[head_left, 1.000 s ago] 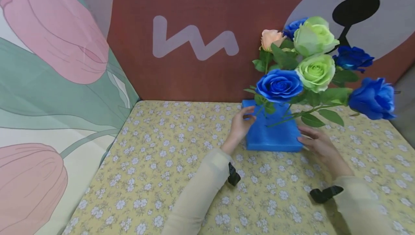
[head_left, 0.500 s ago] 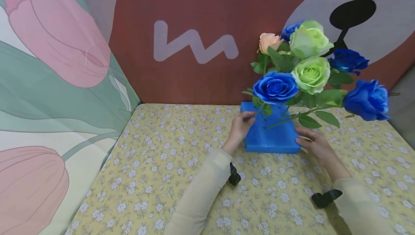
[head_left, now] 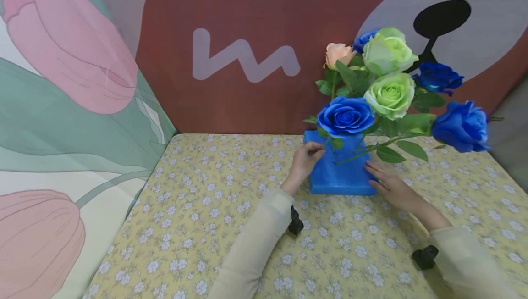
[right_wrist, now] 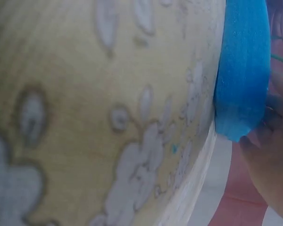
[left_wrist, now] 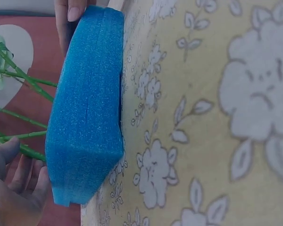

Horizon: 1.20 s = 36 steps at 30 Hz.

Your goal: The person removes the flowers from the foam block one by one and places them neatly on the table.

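A blue foam block [head_left: 342, 177] lies on the table with several artificial roses stuck in its top. My left hand [head_left: 304, 161] is at the block's left side, its thumb and fingers pinching the lower stem of the front blue rose [head_left: 346, 116]. In the left wrist view, green stems [left_wrist: 23, 120] enter the foam beside that hand. My right hand [head_left: 393, 186] rests against the block's right edge, fingers extended. Two light green roses [head_left: 390, 95], a peach rose [head_left: 339, 56] and more blue roses [head_left: 461, 126] stand or lean above the block.
A yellow floral cloth [head_left: 198, 207] covers the table. Behind it rises a reddish-brown printed backdrop [head_left: 239, 106], and a tulip-print panel [head_left: 70, 47] stands at the left. One blue rose leans far out to the right, over the table.
My right hand has shifted slightly left, onto the block's right edge. My left hand stays at the stem. The whole scene drifts a little with the head camera.
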Tool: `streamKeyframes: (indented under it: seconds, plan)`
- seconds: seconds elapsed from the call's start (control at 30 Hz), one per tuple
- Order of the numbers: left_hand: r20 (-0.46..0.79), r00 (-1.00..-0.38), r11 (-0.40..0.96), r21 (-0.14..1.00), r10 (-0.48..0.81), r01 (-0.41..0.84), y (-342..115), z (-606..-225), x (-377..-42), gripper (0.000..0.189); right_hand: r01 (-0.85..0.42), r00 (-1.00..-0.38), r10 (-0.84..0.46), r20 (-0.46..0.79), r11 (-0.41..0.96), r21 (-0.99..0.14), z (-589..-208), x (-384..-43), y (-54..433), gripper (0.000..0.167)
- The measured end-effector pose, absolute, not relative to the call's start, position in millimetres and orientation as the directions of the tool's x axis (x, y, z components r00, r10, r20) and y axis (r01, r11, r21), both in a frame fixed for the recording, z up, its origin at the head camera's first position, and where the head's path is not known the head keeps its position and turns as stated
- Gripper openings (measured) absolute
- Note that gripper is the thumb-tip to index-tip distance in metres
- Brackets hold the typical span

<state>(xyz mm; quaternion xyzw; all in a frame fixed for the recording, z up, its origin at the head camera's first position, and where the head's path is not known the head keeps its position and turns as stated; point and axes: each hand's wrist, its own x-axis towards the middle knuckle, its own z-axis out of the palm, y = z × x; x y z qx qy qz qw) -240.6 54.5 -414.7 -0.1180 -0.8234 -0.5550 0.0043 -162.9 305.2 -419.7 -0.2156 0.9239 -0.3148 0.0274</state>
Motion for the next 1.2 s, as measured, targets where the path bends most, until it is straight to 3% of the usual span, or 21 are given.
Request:
streamKeyframes:
  seconds: [0.17,0.57,1.2]
  plan:
    - [0.157,-0.971,0.325,0.922,0.179,0.209,54.0,-417.1,-240.7,0.021,-0.356,-0.884,-0.468,-0.015,0.693,-0.627,-420.9,-163.3,302.5,0.067]
    - [0.323,-0.943,0.246,0.910,0.083,0.334,55.5,-419.5,-238.5,0.010,-0.354,-0.887,-0.459,-0.039,0.732,-0.583,-423.3,-164.5,300.6,0.065]
    - [0.233,-0.972,0.119,0.965,0.011,0.233,52.7,-421.1,-237.8,0.014,-0.383,-0.898,-0.438,-0.043,0.826,-0.414,-422.0,-161.3,299.8,0.061]
